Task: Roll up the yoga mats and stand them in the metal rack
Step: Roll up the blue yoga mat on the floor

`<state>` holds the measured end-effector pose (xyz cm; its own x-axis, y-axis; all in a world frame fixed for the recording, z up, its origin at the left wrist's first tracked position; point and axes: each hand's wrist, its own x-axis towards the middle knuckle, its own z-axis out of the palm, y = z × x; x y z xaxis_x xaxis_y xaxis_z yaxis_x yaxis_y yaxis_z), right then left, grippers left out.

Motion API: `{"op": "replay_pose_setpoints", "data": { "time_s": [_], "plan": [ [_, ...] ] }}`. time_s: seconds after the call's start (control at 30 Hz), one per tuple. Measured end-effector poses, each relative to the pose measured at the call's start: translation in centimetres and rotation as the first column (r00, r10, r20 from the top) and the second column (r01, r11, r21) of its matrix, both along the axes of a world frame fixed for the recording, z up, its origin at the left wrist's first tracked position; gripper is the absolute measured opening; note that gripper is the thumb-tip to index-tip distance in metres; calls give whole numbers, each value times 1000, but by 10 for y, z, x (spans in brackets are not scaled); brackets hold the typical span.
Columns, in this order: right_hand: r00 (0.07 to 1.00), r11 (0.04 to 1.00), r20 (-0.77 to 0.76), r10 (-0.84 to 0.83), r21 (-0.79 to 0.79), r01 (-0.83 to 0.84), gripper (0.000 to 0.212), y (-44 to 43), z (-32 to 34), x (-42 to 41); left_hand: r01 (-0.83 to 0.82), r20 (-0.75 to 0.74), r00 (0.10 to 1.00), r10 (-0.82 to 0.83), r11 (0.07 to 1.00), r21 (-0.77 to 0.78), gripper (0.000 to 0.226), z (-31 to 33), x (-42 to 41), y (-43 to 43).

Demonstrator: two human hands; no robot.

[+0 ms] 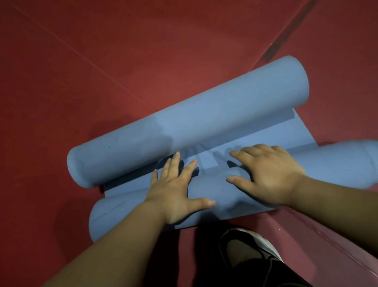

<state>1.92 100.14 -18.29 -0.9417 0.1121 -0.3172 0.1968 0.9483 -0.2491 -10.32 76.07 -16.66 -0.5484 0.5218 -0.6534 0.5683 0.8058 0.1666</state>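
Near roll (pixel 116 209): right end blurred, middle covered by left hand (pixel 176 190) and right hand (pixel 268 173). Shoe (pixel 245 246), nearer than the roll: heel hidden under dark trouser leg (pixel 252 279).

Both hands (pixel 221 181) on near roll (pixel 322 168), behind far roll (pixel 204 121).

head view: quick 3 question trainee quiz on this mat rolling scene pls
1. True or false: the left hand and the right hand rest with straight fingers on the near blue foam mat roll.
2. The smooth floor is: A green, B red, C white.
3. Fill in: counting the far blue foam mat roll, ___ rolls show.
Key: 1 true; 2 B; 3 two.
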Motion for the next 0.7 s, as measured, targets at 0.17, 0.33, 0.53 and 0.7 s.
{"op": "replay_pose_setpoints", "data": {
  "time_s": [0.17,0.33,0.53,0.7],
  "plan": [
    [1000,1000,4,5,-6,-5,84,0,5,-3,-15,-2,1000,15,999,-33,122,2,-2,3],
    [999,999,-19,-29,-23,29,86,12,4,-30,-127,-21,992,126,992,-24,111,10,-10,11],
    [998,999,-50,-35,-6,35,86,28,-3,-69,-260,-95,962,258,966,-12,99,7,-21,22],
    [998,999,-39,-39,-33,38,84,27,0,-68,-238,-91,967,236,971,-2,96,3,-20,19]
  ]
}}
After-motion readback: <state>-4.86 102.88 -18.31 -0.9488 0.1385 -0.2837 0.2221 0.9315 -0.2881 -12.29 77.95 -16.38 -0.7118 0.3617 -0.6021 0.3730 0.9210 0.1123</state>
